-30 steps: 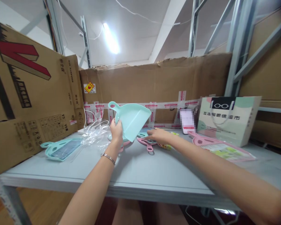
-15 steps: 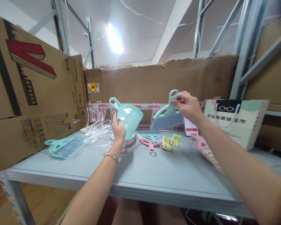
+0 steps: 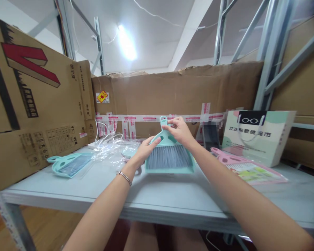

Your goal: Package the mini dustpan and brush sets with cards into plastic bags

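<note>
A mint-green dustpan (image 3: 169, 169) is held tilted above the grey table (image 3: 157, 195), and a mint brush (image 3: 167, 156) with grey bristles lies nested inside it. My left hand (image 3: 143, 151) grips the dustpan's left edge, thumb on top. My right hand (image 3: 178, 130) pinches the handles at the top, where brush and dustpan meet. A bracelet circles my left wrist.
A bagged mint brush-and-dustpan set (image 3: 69, 164) lies at the table's left, with crumpled clear plastic bags (image 3: 112, 148) behind my left hand. A bagged pink set (image 3: 247, 167) and a paper bag with a glasses print (image 3: 259, 134) stand right. Cardboard walls enclose the back and left.
My right hand picked up the mint brush from the table, lifted it, then brought it down into the dustpan. My left hand lowered and tilted the dustpan flat toward me.
</note>
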A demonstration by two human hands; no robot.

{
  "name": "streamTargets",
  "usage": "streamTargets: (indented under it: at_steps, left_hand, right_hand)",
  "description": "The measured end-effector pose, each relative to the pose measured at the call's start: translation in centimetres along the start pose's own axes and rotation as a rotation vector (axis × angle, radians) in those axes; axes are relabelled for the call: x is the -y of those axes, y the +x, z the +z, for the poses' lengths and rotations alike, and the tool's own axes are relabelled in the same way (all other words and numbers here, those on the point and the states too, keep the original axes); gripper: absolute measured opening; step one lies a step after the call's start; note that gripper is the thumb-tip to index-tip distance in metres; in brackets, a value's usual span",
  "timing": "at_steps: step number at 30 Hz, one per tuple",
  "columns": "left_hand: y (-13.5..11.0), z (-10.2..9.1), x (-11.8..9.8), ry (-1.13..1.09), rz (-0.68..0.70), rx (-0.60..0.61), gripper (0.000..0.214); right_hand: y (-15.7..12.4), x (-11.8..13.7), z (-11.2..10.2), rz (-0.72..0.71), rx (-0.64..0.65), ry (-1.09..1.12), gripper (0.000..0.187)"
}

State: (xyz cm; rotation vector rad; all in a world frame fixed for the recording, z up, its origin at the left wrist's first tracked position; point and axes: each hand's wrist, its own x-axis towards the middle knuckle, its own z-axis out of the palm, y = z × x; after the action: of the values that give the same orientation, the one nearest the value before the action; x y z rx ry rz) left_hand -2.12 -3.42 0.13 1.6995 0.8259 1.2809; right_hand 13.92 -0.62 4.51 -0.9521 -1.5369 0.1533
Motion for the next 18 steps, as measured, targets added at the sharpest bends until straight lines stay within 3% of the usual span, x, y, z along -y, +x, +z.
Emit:
streamTargets:
  at_steps: [3,5,8,11,18]
  left_hand:
    - [0.0,-0.1,0.2,0.063,0.022,-0.020,0.035]
    - [0.2,-0.2,0.6,0.097,0.046,-0.030,0.032]
    - [0.5,-0.1,1.3,0.130,0.057,0.011,0.032]
    - [0.6,0.0,1.8,0.151,0.058,0.054,0.036]
    - [0.6,-0.1,2.5,0.192,0.079,0.134,0.037]
  right_hand:
    - [-0.6,-0.4,0.2,0.043,0.012,0.039,0.039]
    - [-1.2,-1.0,0.0,0.152,0.072,0.101,0.048]
    - [-2.1,-2.1,-0.7,0.334,0.286,0.263,0.048]
    - [-2.6,-3.2,-1.5,0.397,0.509,0.426,0.042]
    - [-3.1,-3.3,-1.0,0.442,0.388,0.256,0.030]
